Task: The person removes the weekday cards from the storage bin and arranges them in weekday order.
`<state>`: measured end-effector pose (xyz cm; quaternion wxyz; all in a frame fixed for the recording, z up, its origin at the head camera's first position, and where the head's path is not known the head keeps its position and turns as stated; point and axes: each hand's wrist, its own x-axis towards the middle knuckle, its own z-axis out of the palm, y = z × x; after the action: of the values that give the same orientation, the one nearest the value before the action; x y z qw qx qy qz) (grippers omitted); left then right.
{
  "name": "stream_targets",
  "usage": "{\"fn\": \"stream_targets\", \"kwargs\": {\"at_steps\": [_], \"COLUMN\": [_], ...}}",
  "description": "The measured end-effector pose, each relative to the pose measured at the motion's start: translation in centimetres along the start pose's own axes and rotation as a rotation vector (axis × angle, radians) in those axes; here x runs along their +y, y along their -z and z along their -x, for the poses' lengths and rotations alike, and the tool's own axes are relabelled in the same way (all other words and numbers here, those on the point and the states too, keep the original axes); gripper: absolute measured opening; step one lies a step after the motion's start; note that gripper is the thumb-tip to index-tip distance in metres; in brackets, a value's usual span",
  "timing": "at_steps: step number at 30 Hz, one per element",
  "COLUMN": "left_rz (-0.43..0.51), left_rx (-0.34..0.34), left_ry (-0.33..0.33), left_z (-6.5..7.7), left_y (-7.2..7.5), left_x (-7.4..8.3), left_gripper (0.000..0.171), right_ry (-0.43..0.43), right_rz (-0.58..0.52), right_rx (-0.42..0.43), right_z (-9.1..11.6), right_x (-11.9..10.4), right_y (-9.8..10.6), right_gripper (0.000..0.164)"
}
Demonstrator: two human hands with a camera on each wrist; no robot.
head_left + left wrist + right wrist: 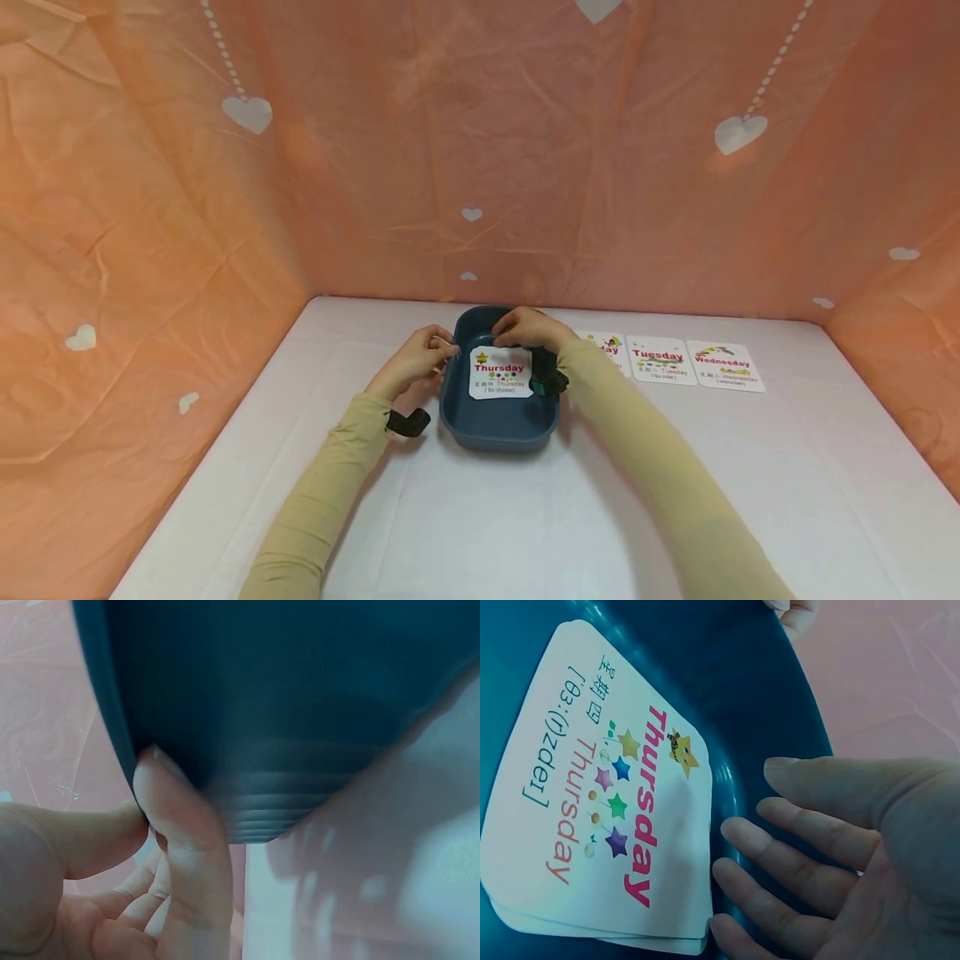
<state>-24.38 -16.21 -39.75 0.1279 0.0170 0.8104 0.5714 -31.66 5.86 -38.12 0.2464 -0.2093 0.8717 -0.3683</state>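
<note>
A dark blue plastic tray stands on the table, and my left hand pinches its left rim between thumb and finger. In the left wrist view the tray's ribbed outer side shows beside the left fingers. Inside lies a short stack of white cards, topped by the Thursday card with coloured stars. Over the far part of the tray hangs my right hand. In the right wrist view its fingers are spread and loosely bent, close to the cards' edge, holding nothing.
Right of the tray, a partly hidden card, the Tuesday card and the Wednesday card lie in a row on the white table. An orange cloth backdrop with white hearts rises behind and at both sides.
</note>
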Motion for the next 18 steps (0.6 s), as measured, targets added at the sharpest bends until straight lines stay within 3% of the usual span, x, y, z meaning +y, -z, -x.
{"fn": "stream_targets", "kwargs": {"at_steps": [18], "left_rz": [-0.008], "left_rx": [0.009], "left_ry": [0.005], "left_z": [0.14], "left_y": [-0.05], "left_x": [0.03], "left_gripper": [0.024], "right_ry": [-0.021], "right_rz": [0.045], "right_rx": [-0.019], "right_z": [-0.84], "right_x": [0.32], "right_y": [-0.4], "right_gripper": [0.037]}}
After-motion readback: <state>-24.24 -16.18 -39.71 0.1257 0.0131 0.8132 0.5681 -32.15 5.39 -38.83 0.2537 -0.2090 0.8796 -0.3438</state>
